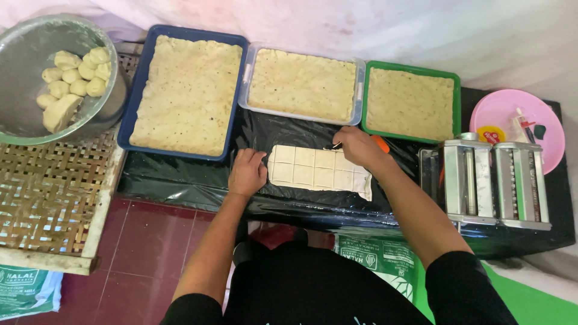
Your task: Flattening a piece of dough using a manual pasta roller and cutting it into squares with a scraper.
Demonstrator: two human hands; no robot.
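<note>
Already, much of the cutting is looking done, judging by how things are lying across the low work surface. Going from the left, a metal bowl (24, 72) is holding a heap of uncut dough balls (75, 78) above a woven bamboo rack (48, 192), so plenty of raw dough is waiting. Next, three trays are sitting side by side, a blue tray (138, 90), a clear tray (245, 84) and a green tray (457, 102), each filled flat with small pale dough pieces. Just in front of them, the left hand (247, 171) is pressing down, fingers curled and holding nothing, on the left end of a flat dough sheet (316, 171) that is lying on the black plastic cover (180, 180). A grid of cut lines is showing over most of that sheet, which suggests only the last strokes are remaining. The right hand (360, 147) is closing around a small cutter (334, 146) with an orange handle at the sheet's far edge; how tight that grasp is cannot be told. Further right, a metal pasta roller (494, 183) is standing idle beside a pink plate (500, 108).
</note>
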